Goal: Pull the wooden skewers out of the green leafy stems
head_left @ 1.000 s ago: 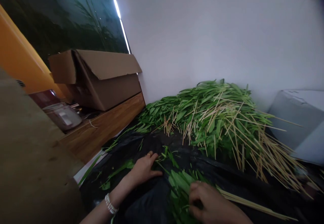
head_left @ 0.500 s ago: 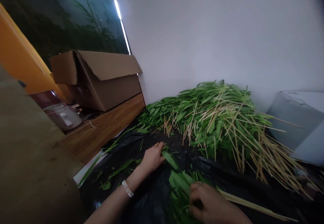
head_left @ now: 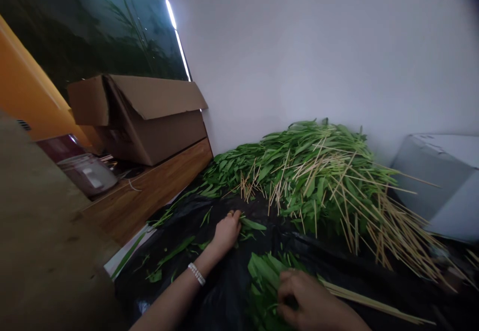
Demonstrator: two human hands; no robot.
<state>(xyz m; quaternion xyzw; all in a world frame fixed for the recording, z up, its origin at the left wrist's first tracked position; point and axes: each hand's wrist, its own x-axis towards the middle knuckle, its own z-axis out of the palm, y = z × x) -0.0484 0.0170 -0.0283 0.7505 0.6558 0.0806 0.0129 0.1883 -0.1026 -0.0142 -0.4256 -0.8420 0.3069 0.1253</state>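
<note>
My left hand (head_left: pixel 227 230), with a white beaded bracelet on the wrist, reaches over the black plastic sheet (head_left: pixel 220 291). Its fingers are closed at the end of some long green leaves (head_left: pixel 254 225), and the grip itself is partly hidden. Lower down, my right hand (head_left: pixel 305 298) is wrapped round a bunch of leafy greens (head_left: pixel 262 276). Thin pale sticks (head_left: pixel 377 302) stick out to the right from behind that hand. Beyond both hands lies a large heap of leafy greens (head_left: pixel 292 146) with many thin sticks (head_left: pixel 396 226) in it.
A cardboard box (head_left: pixel 164 126) with raised flaps stands on a wooden ledge (head_left: pixel 175 171) at the left, beside a clear plastic container (head_left: pixel 90 174). A white box (head_left: pixel 441 186) is at the right, against the white wall (head_left: pixel 299 47). Loose leaf scraps (head_left: pixel 175 251) lie on the sheet.
The leaves by my left hand have swung from pointing down-right to lying nearly level. My right hand stays on its bunch. The view has shifted slightly.
</note>
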